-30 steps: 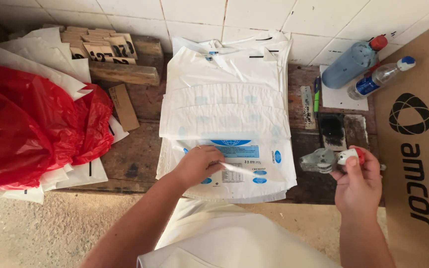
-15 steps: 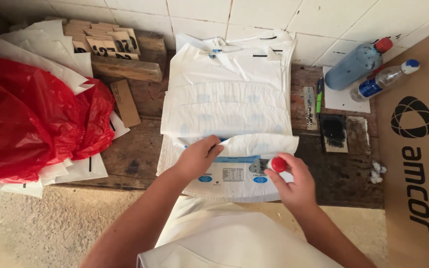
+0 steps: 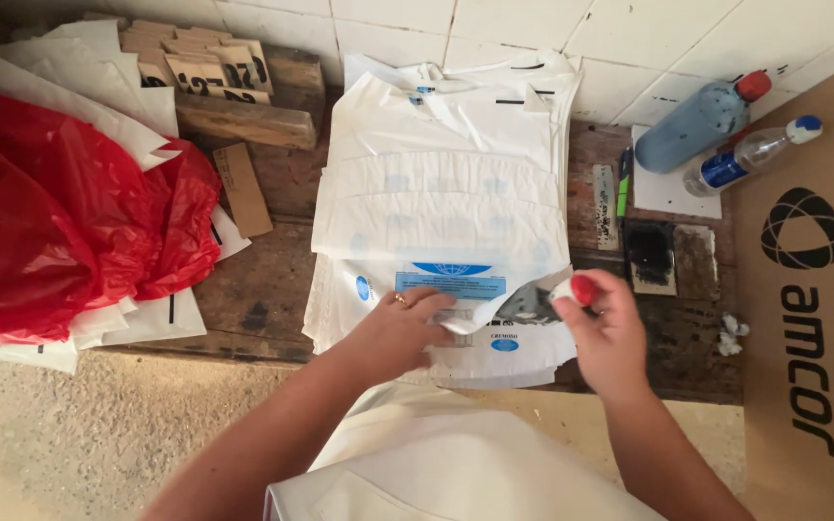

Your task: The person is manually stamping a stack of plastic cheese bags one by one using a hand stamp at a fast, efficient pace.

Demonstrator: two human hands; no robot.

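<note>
A stack of white plastic bags with blue printing lies fanned out on a worn wooden bench. My left hand presses flat on the lower part of the top bag, a ring on one finger. My right hand grips a small stamp with a red and white knob, whose dark inked base rests against the bag's right edge. The bag's corner curls up under the stamp.
A red plastic bag bulges at the left over white bags. Wooden blocks with black numerals sit at the back. Black ink pad, green pen, two bottles and a brown cardboard box stand right.
My right hand carried the stamp from the ink pad area onto the bag, then drew it slightly up and right. My left hand let the upper bag flap fall and pressed flat lower down.
</note>
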